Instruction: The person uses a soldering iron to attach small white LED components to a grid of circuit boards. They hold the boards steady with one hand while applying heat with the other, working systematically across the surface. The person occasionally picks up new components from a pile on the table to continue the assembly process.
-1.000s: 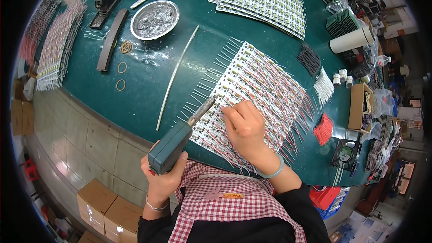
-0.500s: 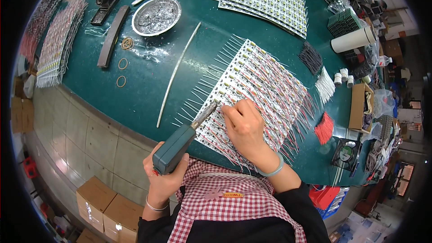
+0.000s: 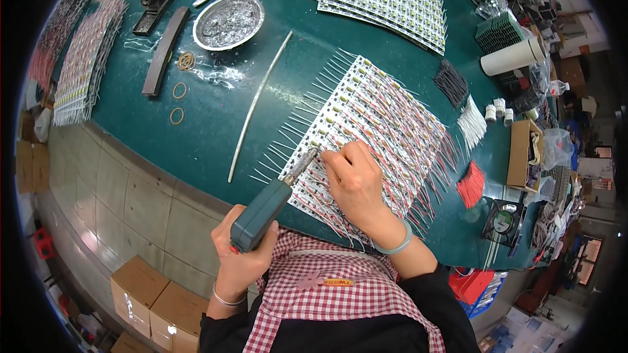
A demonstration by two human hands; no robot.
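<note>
My left hand point(image 3: 243, 247) is wrapped round the dark green handle of a soldering gun point(image 3: 263, 212). Its metal tip points up and right and meets a white circuit board panel point(image 3: 358, 101) beside my right fingertips. The panel carries rows of small yellowish parts and many thin red and white wires, with bare white ends sticking out along its left edge. Over the panel, my right hand point(image 3: 356, 180) is closed in a pinch close to the tip. Whatever lies between those fingers is too small to make out.
A metal bowl point(image 3: 260, 23) of silvery scraps, rubber bands point(image 3: 186, 61) and a long thin white rod point(image 3: 260, 108) lie to the left. Stacked panels point(image 3: 386, 0) sit at the far side. Black wires point(image 3: 451, 85), white wires point(image 3: 472, 123) and red wires point(image 3: 470, 185) lie in bundles at right.
My left hand and the soldering gun have shifted slightly to the right, the handle a little lower at its back. The right hand stays nearly in place, still pinched over the panel.
</note>
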